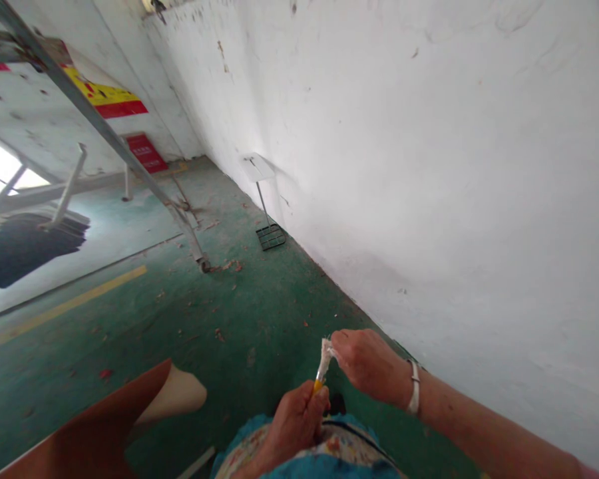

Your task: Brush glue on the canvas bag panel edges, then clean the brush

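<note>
A white wall (429, 166) meets the green floor (259, 306), a metal scaffold (130, 159) standing further off. Low before the body, the left hand (294, 422) is closed round the yellow handle of a small brush (322, 366); the right hand (369, 364) pinches its whitened bristles. It looks light, the handle stiff, bristles soft: best gripped by the handle.
</note>
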`<state>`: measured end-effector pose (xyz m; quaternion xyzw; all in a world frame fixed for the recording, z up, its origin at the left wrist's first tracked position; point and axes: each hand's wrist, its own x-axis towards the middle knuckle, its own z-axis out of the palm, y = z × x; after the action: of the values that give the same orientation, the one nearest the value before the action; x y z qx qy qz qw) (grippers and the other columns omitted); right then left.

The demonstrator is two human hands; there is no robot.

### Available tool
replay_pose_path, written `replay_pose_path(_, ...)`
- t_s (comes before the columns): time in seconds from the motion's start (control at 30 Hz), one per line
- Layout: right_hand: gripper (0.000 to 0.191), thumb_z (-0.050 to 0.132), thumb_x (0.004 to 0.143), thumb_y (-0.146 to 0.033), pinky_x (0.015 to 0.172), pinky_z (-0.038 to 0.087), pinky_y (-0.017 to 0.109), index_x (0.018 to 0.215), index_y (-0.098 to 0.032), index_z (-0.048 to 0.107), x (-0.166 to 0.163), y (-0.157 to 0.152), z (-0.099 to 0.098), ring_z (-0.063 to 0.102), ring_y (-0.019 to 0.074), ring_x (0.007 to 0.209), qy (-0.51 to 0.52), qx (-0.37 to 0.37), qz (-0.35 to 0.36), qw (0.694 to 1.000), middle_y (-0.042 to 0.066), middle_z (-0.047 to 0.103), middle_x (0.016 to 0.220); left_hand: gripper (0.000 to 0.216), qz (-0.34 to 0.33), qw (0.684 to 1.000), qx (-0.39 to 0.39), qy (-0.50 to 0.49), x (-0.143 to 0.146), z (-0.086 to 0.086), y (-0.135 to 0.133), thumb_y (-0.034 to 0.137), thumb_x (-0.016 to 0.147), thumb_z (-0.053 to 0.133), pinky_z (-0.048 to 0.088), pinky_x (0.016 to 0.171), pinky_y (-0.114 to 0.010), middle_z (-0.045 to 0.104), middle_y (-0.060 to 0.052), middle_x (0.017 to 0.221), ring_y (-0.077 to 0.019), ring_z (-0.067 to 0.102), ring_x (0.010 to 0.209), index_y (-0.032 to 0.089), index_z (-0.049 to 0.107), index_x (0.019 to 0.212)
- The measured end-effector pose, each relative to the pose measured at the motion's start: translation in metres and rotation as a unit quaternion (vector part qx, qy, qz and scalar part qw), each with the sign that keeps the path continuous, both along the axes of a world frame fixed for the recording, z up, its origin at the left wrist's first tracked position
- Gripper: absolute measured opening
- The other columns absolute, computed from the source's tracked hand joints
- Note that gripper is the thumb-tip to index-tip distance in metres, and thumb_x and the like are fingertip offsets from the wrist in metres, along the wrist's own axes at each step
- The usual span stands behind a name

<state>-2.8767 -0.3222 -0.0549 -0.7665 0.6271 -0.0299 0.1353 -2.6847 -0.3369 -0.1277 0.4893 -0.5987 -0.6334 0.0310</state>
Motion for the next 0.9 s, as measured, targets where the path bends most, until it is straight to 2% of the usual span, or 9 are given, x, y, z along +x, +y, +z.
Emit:
replay_pose_path(0.13,0.013,0.045,0.091,-0.011,0.055,0.030,0.029,0.092,-0.018,0.055,-0.010,-0.019,-0.016,0.063,0.0191,0.070,0.027,0.007,-0.035,0.999,0.007,0.066,0.085,0.052,0.008,0.999,-0.029,-0.011,-0.003,0.000,0.001,0.069,0.080,0.043,0.026,0.047,-0.022,0.039,0.008,0.045,-0.0089,0.034,0.045,0.018,0.053,0.073)
replay_pose_path(0.27,0.018,0.036,0.096,-0.010,0.056,0.030,0.030,0.092,-0.012,0.054,-0.035,-0.031,-0.014,0.065,0.0227,0.071,0.057,-0.007,-0.118,0.991,0.013,0.065,0.081,0.055,-0.002,0.999,-0.034,-0.007,-0.002,0.003,0.003,0.072,0.078,0.042,0.025,0.047,-0.023,0.040,0.007,0.047,-0.0085,0.034,0.045,0.018,0.053,0.071)
replay_pose_path(0.33,0.020,0.035,0.098,-0.016,0.057,0.030,0.030,0.091,-0.014,0.053,-0.040,-0.026,-0.006,0.065,0.0217,0.071,0.049,-0.013,-0.114,0.992,0.011,0.065,0.079,0.058,0.013,1.000,-0.014,0.001,0.000,0.006,0.004,0.075,0.078,0.040,0.025,0.046,-0.022,0.042,0.007,0.047,-0.0082,0.033,0.043,0.018,0.053,0.073)
replay_pose_path(0.47,0.014,0.042,0.096,-0.019,0.058,0.029,0.030,0.086,-0.018,0.052,-0.024,-0.003,0.007,0.062,0.0170,0.070,0.012,-0.010,-0.045,0.999,0.004,0.065,0.078,0.063,0.030,0.999,0.030,0.030,0.002,0.008,0.003,0.079,0.076,0.038,0.023,0.043,-0.022,0.040,0.008,0.044,-0.0073,0.029,0.039,0.018,0.053,0.077)
replay_pose_path(0.57,0.012,0.044,0.094,-0.016,0.056,0.028,0.030,0.086,-0.018,0.054,-0.009,0.004,0.004,0.061,0.0162,0.069,0.000,-0.006,-0.016,1.000,0.004,0.065,0.079,0.065,0.020,0.999,0.032,0.039,-0.001,0.008,0.003,0.081,0.075,0.037,0.023,0.043,-0.022,0.039,0.008,0.043,-0.0071,0.028,0.039,0.018,0.053,0.077)
replay_pose_path(0.67,0.012,0.045,0.094,-0.018,0.056,0.027,0.029,0.089,-0.019,0.056,-0.005,-0.002,-0.007,0.062,0.0160,0.070,-0.007,-0.003,-0.002,1.000,0.003,0.066,0.083,0.066,-0.001,0.999,0.024,0.032,-0.004,0.008,0.004,0.081,0.075,0.037,0.023,0.044,-0.022,0.040,0.008,0.044,-0.0074,0.030,0.040,0.017,0.053,0.077)
replay_pose_path(0.8,0.019,0.037,0.097,-0.017,0.057,0.027,0.030,0.091,-0.014,0.055,-0.027,-0.017,-0.015,0.062,0.0195,0.071,0.016,-0.015,-0.073,0.997,0.010,0.067,0.083,0.061,-0.022,0.999,0.015,0.029,-0.002,0.011,0.006,0.075,0.079,0.039,0.025,0.046,-0.022,0.042,0.007,0.047,-0.0077,0.031,0.043,0.017,0.055,0.076)
replay_pose_path(0.9,0.023,0.034,0.099,-0.017,0.058,0.027,0.031,0.090,-0.013,0.054,-0.044,-0.016,-0.007,0.062,0.0208,0.071,0.023,-0.020,-0.102,0.994,0.011,0.066,0.078,0.060,-0.020,1.000,0.006,0.017,0.001,0.010,0.007,0.074,0.079,0.038,0.026,0.048,-0.023,0.043,0.006,0.048,-0.0086,0.033,0.045,0.017,0.056,0.077)
